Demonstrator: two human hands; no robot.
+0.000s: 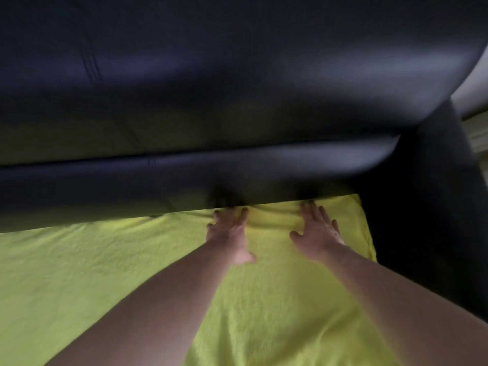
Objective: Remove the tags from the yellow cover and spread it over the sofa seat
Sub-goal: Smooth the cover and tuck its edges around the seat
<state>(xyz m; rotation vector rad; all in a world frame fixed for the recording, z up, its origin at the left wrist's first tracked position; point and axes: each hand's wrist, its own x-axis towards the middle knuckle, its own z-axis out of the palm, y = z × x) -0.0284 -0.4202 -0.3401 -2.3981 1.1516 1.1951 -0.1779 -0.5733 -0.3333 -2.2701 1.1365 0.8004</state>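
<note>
The yellow cover [105, 265] lies spread flat over the sofa seat, filling the lower half of the view. Its far edge runs along the crease under the dark backrest [211, 88]. My left hand [229, 231] lies palm down on the cover with fingers apart, fingertips at that crease. My right hand [317, 228] presses flat beside it, fingers spread, near the cover's right far corner. A few folds bunch up between the two hands. No tags are visible. The picture is blurred.
The dark sofa armrest [422, 207] stands right of the cover's edge. A strip of pale floor or wall [475, 96] shows at the far right, beyond the sofa.
</note>
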